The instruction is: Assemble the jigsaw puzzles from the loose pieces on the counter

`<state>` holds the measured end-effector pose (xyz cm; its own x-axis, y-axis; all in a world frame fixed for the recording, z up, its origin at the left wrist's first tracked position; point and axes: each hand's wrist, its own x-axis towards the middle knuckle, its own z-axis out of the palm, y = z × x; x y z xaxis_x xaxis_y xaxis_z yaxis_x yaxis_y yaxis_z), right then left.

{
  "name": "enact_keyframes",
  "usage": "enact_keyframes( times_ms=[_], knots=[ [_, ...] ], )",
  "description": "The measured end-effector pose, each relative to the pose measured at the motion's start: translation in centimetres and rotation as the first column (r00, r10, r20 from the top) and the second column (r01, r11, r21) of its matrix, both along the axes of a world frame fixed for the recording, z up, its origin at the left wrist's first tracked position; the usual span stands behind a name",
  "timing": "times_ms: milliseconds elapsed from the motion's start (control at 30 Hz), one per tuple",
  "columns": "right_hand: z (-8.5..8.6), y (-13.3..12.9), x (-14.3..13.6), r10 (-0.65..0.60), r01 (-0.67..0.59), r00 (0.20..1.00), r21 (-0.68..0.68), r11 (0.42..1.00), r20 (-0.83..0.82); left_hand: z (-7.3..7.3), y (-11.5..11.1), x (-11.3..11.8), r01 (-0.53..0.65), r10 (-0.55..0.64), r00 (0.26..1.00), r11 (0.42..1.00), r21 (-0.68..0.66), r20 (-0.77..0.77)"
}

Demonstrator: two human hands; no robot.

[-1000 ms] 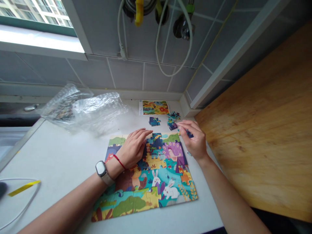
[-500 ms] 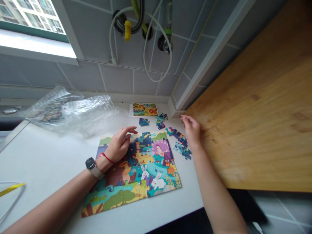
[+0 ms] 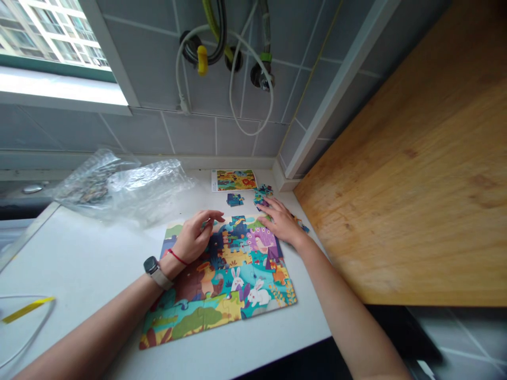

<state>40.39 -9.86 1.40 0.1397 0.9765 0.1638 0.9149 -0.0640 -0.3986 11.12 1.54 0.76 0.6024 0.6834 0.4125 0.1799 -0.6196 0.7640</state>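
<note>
A colourful jigsaw puzzle (image 3: 237,282) with rabbits and a pink bird lies on the white counter. My left hand (image 3: 196,235) rests over its upper left part, fingers loosely bent and apart, with nothing seen in them. Above the puzzle's upper right corner is my right hand (image 3: 282,220), its fingers spread over a few loose pieces (image 3: 261,198); some pieces are partly hidden beneath it. A small stack of blue pieces (image 3: 235,199) lies between the puzzle and a picture card (image 3: 234,180).
A clear plastic bag (image 3: 119,184) with pieces inside lies at the back left. A wooden panel (image 3: 415,184) stands along the right side. Hoses and a white cable (image 3: 271,108) hang on the tiled wall. A yellow strip (image 3: 27,310) is at the left edge.
My right hand has moved left from beside the wooden panel to over the loose pieces, and its fingers have spread. My left hand stays over the puzzle.
</note>
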Motion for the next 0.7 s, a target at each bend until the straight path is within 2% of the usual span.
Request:
enact_keyframes(
  times_ms=[100, 300, 533, 633, 700],
  knots=[
    [0.0, -0.1, -0.9, 0.005, -0.003, 0.999, -0.065, 0.998, 0.039, -0.2, 0.1, 0.0, 0.010, -0.010, 1.000, 1.000, 0.012, -0.001],
    [0.7, -0.5, -1.1, -0.103, 0.104, 0.989, -0.003, 0.995, 0.108, -0.2, 0.2, 0.1, 0.059, -0.057, 0.998, 0.998, 0.030, -0.035],
    [1.3, -0.6, -1.7, -0.222, 0.224, 0.969, -0.003, 0.975, 0.110, 0.7, -0.3, 0.2, 0.080, -0.069, 0.995, 0.987, 0.142, -0.078],
    [0.9, -0.7, -1.6, -0.332, 0.329, 0.933, 0.044, 0.943, 0.141, 1.2, 0.8, 0.9, 0.069, -0.020, 0.975, 0.974, 0.215, -0.221],
    [0.4, -0.8, -1.4, -0.387, 0.376, 0.911, 0.100, 0.921, 0.139, 1.4, 2.2, 1.8, 0.111, 0.007, 0.925, 0.951, 0.288, -0.381]
  ],
)
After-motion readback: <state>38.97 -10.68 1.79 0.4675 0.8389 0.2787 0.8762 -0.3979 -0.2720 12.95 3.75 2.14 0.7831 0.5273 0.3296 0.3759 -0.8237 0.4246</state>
